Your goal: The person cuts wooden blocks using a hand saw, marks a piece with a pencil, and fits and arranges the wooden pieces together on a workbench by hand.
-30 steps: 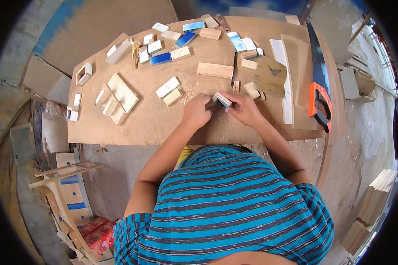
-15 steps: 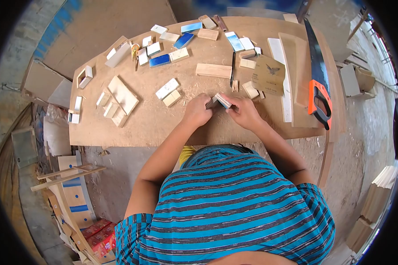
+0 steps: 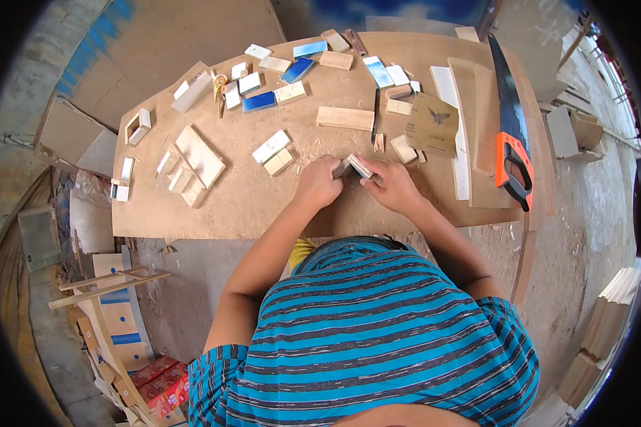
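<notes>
My left hand (image 3: 319,183) is closed on a flat grey piece (image 3: 342,170), whose kind I cannot make out. In my right hand (image 3: 393,185), thumb and fingers grip a small wooden block (image 3: 361,168) with a pale, layered-looking edge. The two pieces meet at an angle just above the near part of the table, and my fingers partly cover both. Just left of my hands lie a white-faced block (image 3: 271,146) and a bare wooden block (image 3: 278,162). Wood shavings are scattered around them.
A handsaw (image 3: 514,160) with an orange handle lies at the table's right, beside long boards (image 3: 450,107). A brown sheet with a printed bird (image 3: 432,124) is nearby. Blue and white blocks (image 3: 258,101) cover the back. A wooden assembly (image 3: 196,160) stands on the left.
The view has shifted slightly. Both hands stay together near the table's front, and the wooden block has turned a little between them.
</notes>
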A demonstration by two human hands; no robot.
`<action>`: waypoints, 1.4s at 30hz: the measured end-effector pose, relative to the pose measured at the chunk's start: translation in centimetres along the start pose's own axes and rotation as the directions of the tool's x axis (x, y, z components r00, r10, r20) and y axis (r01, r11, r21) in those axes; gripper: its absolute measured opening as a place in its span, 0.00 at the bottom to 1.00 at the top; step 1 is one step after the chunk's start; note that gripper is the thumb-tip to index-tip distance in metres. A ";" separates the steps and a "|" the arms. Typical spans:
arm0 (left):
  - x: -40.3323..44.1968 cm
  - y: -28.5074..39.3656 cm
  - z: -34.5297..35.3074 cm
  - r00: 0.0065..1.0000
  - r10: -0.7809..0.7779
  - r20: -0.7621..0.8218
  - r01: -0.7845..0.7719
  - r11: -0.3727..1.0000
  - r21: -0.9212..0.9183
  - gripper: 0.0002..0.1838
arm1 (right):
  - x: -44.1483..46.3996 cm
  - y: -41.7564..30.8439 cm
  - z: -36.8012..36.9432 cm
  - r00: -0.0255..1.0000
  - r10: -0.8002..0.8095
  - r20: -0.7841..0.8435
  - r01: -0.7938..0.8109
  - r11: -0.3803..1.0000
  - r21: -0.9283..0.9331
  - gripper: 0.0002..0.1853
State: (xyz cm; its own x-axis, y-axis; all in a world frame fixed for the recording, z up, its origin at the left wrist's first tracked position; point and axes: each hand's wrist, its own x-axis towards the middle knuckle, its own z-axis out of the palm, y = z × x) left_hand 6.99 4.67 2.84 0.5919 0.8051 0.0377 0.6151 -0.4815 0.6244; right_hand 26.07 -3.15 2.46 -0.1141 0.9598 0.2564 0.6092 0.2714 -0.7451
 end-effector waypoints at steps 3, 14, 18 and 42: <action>0.2 0.0 -0.2 1.000 0.000 0.011 0.000 1.000 0.006 0.11 | 0.2 0.2 0.0 0.999 -0.040 -0.013 0.040 0.999 0.010 0.27; 2.0 -1.1 -0.9 0.938 -0.229 0.259 0.269 0.955 -0.129 0.13 | 3.3 0.9 -1.9 0.962 0.121 0.243 -0.186 0.947 0.263 0.22; 2.7 -2.1 -0.7 0.874 -0.303 0.379 0.418 0.866 -0.274 0.15 | 4.8 1.5 -2.3 0.934 0.186 0.304 -0.266 0.931 0.250 0.18; -2.5 -5.4 -5.2 0.893 -0.301 0.335 0.434 0.771 -0.466 0.20 | 11.0 3.5 -1.7 0.876 0.379 0.298 -0.482 0.665 0.571 0.12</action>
State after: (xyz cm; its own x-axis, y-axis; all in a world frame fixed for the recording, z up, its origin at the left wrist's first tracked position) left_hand -0.55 7.03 3.44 0.5181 0.7478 -0.4152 0.4887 0.1396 0.8612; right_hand 28.26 8.24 3.68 -0.1031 0.9649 -0.2415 0.0122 -0.2415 -0.9703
